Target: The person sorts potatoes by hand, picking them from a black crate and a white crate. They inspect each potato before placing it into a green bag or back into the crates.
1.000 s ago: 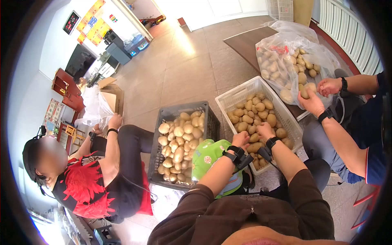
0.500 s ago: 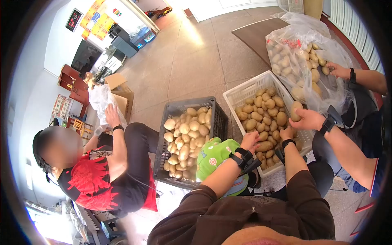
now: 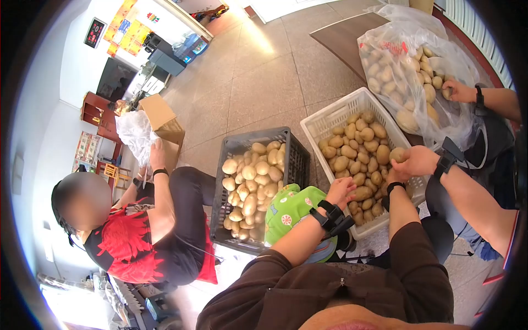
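While both of the person's hands reach into the white crate (image 3: pixel 330 118), the left hand (image 3: pixel 341 191) hovers half-open and empty over the near potatoes (image 3: pixel 360 193) — the right hand (image 3: pixel 395 177), just right, is mostly hidden, its grip unclear.

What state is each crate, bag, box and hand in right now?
White crate: partly filled with potatoes.
Black crate: heaped with potatoes.
Plastic bag: open, holding potatoes.
Cardboard box: flaps open.
Left hand: open, over the white crate.
Right hand: down among potatoes, grip unclear.
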Motion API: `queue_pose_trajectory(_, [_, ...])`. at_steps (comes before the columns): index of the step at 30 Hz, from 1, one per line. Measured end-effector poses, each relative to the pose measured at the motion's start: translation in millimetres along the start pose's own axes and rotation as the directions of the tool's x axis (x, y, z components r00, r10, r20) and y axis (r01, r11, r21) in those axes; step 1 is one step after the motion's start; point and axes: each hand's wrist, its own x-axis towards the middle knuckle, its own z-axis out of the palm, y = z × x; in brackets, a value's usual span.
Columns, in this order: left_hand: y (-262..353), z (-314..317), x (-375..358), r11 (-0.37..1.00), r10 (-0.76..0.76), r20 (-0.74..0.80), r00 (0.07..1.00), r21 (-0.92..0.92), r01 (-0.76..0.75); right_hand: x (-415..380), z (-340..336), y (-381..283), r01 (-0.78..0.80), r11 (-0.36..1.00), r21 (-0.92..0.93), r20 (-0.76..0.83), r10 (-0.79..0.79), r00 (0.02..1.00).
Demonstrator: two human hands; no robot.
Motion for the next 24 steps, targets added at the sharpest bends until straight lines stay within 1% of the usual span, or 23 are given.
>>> queue_pose_trajectory(2, [-1,1,0,1.0,-0.006,0.002,1.0,-0.002,0.006,10,9,6,-0.038,0.999,-0.024,0.038,0.039,0.999])
queue_pose_trajectory(4, [1,2,-1,1.0,-0.005,-0.004,1.0,-0.005,0.005,25,28,14,-0.092,0.995,-0.047,0.107,0.097,0.99])
queue_pose_trajectory(6, [1,3,-3,1.0,-0.001,-0.021,1.0,0.007,0.001,35,39,20,-0.115,0.991,-0.071,0.172,0.125,0.977])
queue_pose_trajectory(9, [-1,0,0,1.0,0.009,-0.005,1.0,0.004,-0.009,-14,-56,-18,-0.025,0.993,-0.118,0.26,0.055,0.964])
queue_pose_trajectory(10, [-2,-2,2,1.0,0.012,0.009,1.0,-0.001,-0.012,-10,-49,-13,-0.019,0.995,-0.098,0.215,0.04,0.976])
queue_pose_trajectory(13, [-2,-4,6,1.0,0.026,0.014,1.0,0.001,-0.026,-15,-54,-10,0.057,0.986,-0.156,0.252,-0.016,0.968])
queue_pose_trajectory(16, [-2,-3,7,1.0,0.022,-0.021,1.0,-0.001,-0.022,-34,-65,-23,-0.059,0.993,-0.1,0.201,0.079,0.976])
queue_pose_trajectory(19, [1,-8,8,0.999,0.041,0.042,0.998,-0.018,-0.04,-30,-72,-19,-0.023,1.0,-0.007,0.345,0.023,0.938])
queue_pose_trajectory(20, [1,-8,9,0.999,0.042,0.035,0.999,-0.018,-0.041,-31,-74,-18,-0.117,0.986,0.123,0.435,0.053,0.899])
queue_pose_trajectory(22, [3,-5,8,0.999,0.047,0.025,0.999,-0.019,-0.046,-36,-77,-20,-0.321,0.882,0.344,0.601,0.056,0.798])
queue_pose_trajectory(24, [6,-4,7,0.998,0.055,0.014,0.998,-0.014,-0.055,-48,-80,-27,-0.433,0.806,0.404,0.711,0.021,0.703])
